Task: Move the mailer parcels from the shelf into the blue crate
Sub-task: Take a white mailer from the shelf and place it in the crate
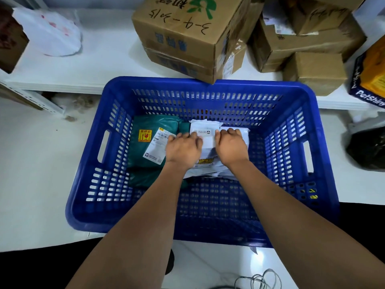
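Observation:
The blue crate point(116, 215) stands on the floor in front of the white shelf point(100, 65). Inside it on the left lies a green mailer parcel point(145, 126) with a white label and a yellow sticker. To its right lie white mailer parcels point(206, 128), stacked. Both my hands are down in the crate on the top white parcel. My left hand point(183, 148) holds its left edge and my right hand point(231, 146) holds its right edge, fingers curled over the sides. On the shelf at the far left a white plastic mailer bag point(50, 32) lies flat.
Several brown cardboard boxes point(187, 38) crowd the shelf behind the crate, one overhanging its back rim. A blue and orange box point(368, 80) sits at the right edge, a black bag point(366, 149) on the floor right, grey cable point(258, 280) near my feet.

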